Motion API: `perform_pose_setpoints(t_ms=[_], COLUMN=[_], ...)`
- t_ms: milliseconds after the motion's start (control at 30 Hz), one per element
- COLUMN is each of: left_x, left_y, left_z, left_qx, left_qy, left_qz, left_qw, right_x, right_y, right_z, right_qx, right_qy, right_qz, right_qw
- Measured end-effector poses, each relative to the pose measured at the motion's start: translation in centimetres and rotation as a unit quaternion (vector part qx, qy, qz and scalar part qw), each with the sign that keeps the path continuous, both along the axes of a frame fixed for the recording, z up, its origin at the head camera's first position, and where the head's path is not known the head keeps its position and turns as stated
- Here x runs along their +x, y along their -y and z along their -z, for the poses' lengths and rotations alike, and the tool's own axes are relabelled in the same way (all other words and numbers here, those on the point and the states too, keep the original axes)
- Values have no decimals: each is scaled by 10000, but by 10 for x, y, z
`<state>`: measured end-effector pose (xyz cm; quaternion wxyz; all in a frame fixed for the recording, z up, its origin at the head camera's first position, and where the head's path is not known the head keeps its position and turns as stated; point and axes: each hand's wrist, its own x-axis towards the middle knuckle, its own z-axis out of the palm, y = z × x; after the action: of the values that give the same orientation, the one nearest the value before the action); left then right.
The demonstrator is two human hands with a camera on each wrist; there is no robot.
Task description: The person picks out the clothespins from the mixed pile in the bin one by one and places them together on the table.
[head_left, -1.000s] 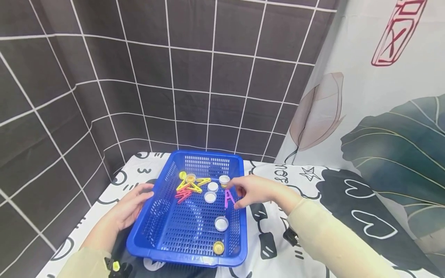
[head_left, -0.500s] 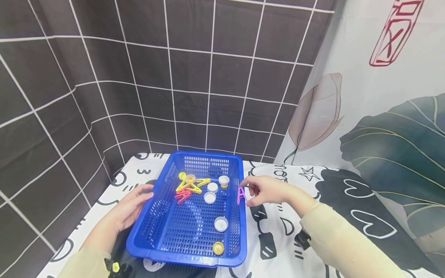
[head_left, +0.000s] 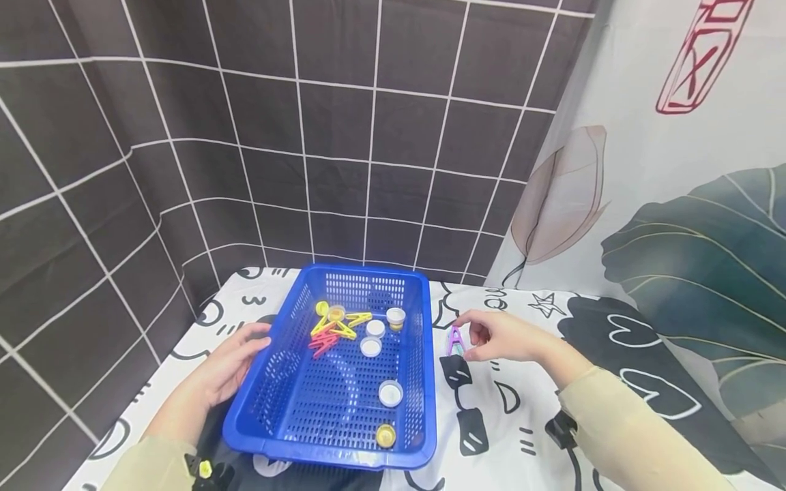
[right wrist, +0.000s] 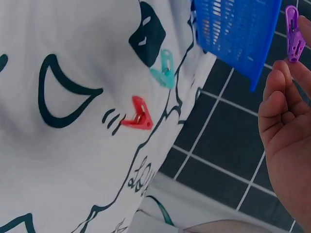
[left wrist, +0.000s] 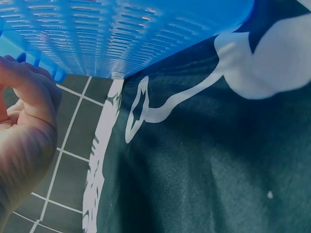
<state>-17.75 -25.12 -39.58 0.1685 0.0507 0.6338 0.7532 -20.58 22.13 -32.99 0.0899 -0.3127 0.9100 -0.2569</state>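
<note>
My right hand (head_left: 500, 334) pinches a purple clothespin (head_left: 455, 340) between thumb and fingers, over the cloth to the right of a blue plastic basket (head_left: 430, 409). Below it on the cloth, the right wrist view shows a teal clothespin (right wrist: 165, 70) and a red clothespin (right wrist: 140, 115). My left hand (head_left: 230, 365) is at the basket's left rim, its fingertips touching the outside. Inside the basket, yellow clothespins (head_left: 359, 319) lie with red clothespins (head_left: 324, 339) near the left wall. White caps (head_left: 390, 393) and yellow caps (head_left: 385, 436) are scattered on its floor.
A white cloth (head_left: 522, 436) with black drawings covers the table under the basket. Behind it hangs a dark curtain (head_left: 405, 123) with a white grid. A pale curtain (head_left: 651, 170) with leaf prints hangs at the right.
My right hand has carried the purple clothespin from inside the basket, across its right rim, to above the cloth on the right. The left hand and basket have stayed in place.
</note>
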Motion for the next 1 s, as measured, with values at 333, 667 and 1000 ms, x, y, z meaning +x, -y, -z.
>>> perform_pose_setpoints(t_ms=[333, 667, 1000], left_x=[-1, -1, -1], left_y=[-1, -1, 0], left_z=[-1, -1, 1], left_qx=[-81, -105, -147], left_qy=[4, -10, 1], left_qz=[-20, -31, -46], left_qw=[10000, 9999, 9999], right_x=[0, 2, 5], right_y=[-28, -57, -87], right_z=[6, 15, 28], right_qx=[-44, -28, 148], right_qy=[-92, 139, 317], right_qz=[312, 572, 1014], right_qw=[9995, 9983, 9942])
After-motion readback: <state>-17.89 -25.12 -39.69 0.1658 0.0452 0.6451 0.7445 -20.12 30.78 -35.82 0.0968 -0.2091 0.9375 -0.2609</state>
